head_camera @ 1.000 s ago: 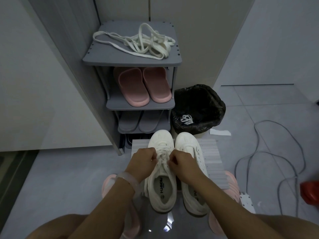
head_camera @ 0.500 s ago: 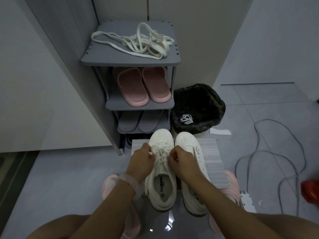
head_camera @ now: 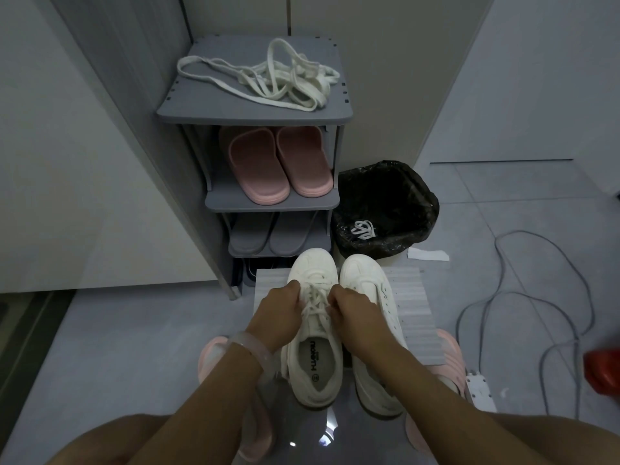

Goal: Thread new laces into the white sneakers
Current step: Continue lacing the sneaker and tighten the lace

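Both hands crept toeward vs 1 s ago. L hand & R hand fingers curled, pinched lace on left sneaker; right sneaker at its 3 o'clock, unlaced. Step prob: old lace removal/adjustment. Next: new laces on shelf, 12 o'clock.

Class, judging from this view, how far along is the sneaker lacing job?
Done: nothing finished. In hand: left hand and right hand pinch the lace on the left white sneaker. Left: right white sneaker looks unlaced; loose cream laces wait on the grey rack.
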A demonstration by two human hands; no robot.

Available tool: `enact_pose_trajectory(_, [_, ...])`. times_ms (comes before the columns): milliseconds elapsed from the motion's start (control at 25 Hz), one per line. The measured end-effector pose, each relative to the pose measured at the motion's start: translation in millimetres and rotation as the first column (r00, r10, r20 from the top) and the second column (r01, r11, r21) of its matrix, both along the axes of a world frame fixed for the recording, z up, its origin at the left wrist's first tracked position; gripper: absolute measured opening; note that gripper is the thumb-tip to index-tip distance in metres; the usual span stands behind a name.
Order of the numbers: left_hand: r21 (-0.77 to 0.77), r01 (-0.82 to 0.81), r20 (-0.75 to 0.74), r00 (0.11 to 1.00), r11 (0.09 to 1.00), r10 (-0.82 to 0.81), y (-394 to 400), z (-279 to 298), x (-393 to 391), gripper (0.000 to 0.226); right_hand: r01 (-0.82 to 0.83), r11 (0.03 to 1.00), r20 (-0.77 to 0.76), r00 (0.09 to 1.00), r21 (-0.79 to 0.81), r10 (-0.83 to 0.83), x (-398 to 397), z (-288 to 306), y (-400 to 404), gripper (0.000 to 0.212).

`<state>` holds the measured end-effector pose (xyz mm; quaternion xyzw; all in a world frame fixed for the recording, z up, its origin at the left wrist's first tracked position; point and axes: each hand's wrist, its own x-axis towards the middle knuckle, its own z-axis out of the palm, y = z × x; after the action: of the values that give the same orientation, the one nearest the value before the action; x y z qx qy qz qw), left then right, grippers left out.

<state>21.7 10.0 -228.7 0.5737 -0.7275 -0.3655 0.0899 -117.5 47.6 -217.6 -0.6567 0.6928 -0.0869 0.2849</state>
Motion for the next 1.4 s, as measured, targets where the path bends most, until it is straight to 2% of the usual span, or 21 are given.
enact_pose_trajectory(80, [0.028, -0.01, -0.02, 1.0, 1.0, 0.011, -2, -1, 3, 0.034, 0.026, 1.0, 0.015, 1.0, -0.006, -0.026, 1, -2, 3, 0.009])
enact_pose_trajectory(240, [0.163, -0.246, -0.182, 0.944, 0.956, 0.274, -5, -7, 5, 0.018, 0.292, 0.956, 0.186, 0.939, 0.019, -0.29, -4, -4, -2, 0.014])
enact_pose_trajectory(280, [0.18, -0.26, -0.199, 0.935, 0.949, 0.294, -4, -7, 5, 0.017, 0.311, 0.95, 0.208, 0.927, 0.032, -0.311, -5, -4, -2, 0.013])
enact_pose_trajectory(400, [0.149, -0.139, -0.131, 0.978, 0.979, 0.159, -2, -9, 7, 0.028, 0.201, 0.975, 0.152, 0.965, 0.091, -0.213, -6, -2, 0, 0.009])
enact_pose_trajectory(520, [0.051, -0.056, -0.038, 0.998, 0.997, 0.058, 0, -6, 7, 0.037, 0.104, 0.99, 0.066, 0.992, 0.094, -0.11, -6, 0, -1, 0.029])
enact_pose_trajectory(600, [0.033, -0.049, -0.028, 0.998, 0.998, 0.05, -1, -6, 5, 0.038, 0.092, 0.994, 0.044, 0.995, 0.063, -0.094, -6, -1, 0, 0.028])
enact_pose_trajectory(680, [0.096, -0.155, -0.127, 0.978, 0.983, 0.167, -3, -8, 3, 0.035, 0.146, 0.988, 0.074, 0.986, 0.05, -0.15, -5, -4, 1, 0.017])
enact_pose_trajectory(760, [0.205, -0.332, -0.282, 0.881, 0.921, 0.38, -5, -7, 3, 0.031, 0.261, 0.964, 0.154, 0.951, 0.057, -0.267, -6, -6, 1, 0.011])
enact_pose_trajectory(800, [0.244, -0.367, -0.318, 0.844, 0.898, 0.432, -5, -7, 3, 0.029, 0.295, 0.954, 0.185, 0.935, 0.059, -0.301, -6, -6, 0, 0.011])
enact_pose_trajectory(880, [0.26, -0.312, -0.312, 0.868, 0.914, 0.385, -6, -7, 5, 0.025, 0.258, 0.963, 0.198, 0.943, 0.081, -0.269, -6, -3, -2, 0.013])
enact_pose_trajectory(1000, [0.182, -0.091, -0.126, 0.985, 0.979, 0.115, -2, -5, 8, 0.025, 0.111, 0.988, 0.1, 0.987, 0.112, -0.122, -7, 1, -3, 0.026])
enact_pose_trajectory(1120, [0.089, -0.066, -0.051, 0.996, 0.994, 0.071, 1, -5, 8, 0.033, 0.088, 0.993, 0.059, 0.994, 0.084, -0.093, -6, -3, -1, 0.027])
enact_pose_trajectory(1200, [0.095, -0.13, -0.109, 0.984, 0.987, 0.14, 0, -8, 5, 0.032, 0.169, 0.984, 0.102, 0.98, 0.053, -0.173, -4, -6, -1, 0.015])
enact_pose_trajectory(1320, [0.243, -0.368, -0.277, 0.86, 0.897, 0.428, -3, -10, 5, 0.019, 0.346, 0.938, 0.198, 0.917, 0.034, -0.346, -4, -8, -2, 0.009])
enact_pose_trajectory(1400, [0.269, -0.361, -0.311, 0.845, 0.893, 0.435, -4, -12, 6, 0.021, 0.294, 0.954, 0.189, 0.935, 0.059, -0.3, -7, -6, -3, 0.008])
